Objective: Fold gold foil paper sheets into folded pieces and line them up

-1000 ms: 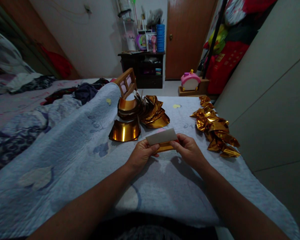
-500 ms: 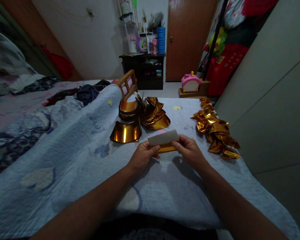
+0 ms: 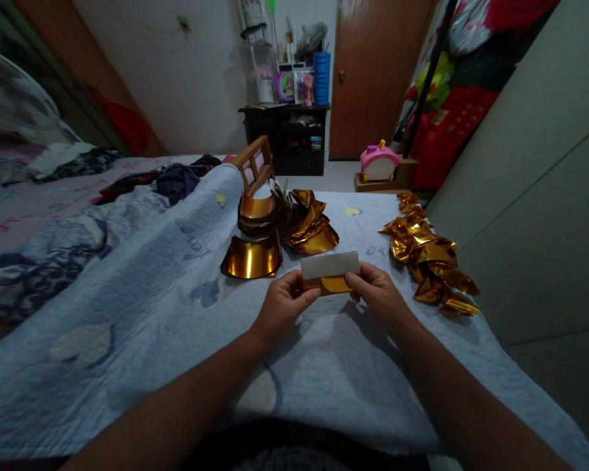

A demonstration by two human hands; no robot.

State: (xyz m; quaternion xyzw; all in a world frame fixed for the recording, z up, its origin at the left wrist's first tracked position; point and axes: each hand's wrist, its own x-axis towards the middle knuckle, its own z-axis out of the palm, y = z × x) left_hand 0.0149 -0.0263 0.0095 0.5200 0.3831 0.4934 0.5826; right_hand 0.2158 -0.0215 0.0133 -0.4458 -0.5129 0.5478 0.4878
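Note:
Between my two hands is a sheet of gold foil paper (image 3: 330,265), its pale back facing up along the far part and a gold strip showing nearer me. My left hand (image 3: 285,302) pinches its left end, thumb on the gold strip. At the right end, my right hand (image 3: 377,290) grips it with the thumb on top and fingers beneath. Just beyond my left hand lies a curved stack of gold foil sheets (image 3: 252,257), with more fanned foil sheets (image 3: 308,222) behind it. To the right sits a pile of folded gold foil pieces (image 3: 425,252).
A light blue quilt (image 3: 186,366) covers the surface under my hands. A wooden frame (image 3: 252,163) stands behind the foil stacks, and a pink toy (image 3: 379,162) lies past the far edge. A pale cabinet (image 3: 530,216) rises along the right; crumpled clothes (image 3: 177,181) lie left.
The foil paper is turned to lie more level, and a rounded gold flap now shows on its near side. My left thumb has shifted toward me. The view has shifted slightly left.

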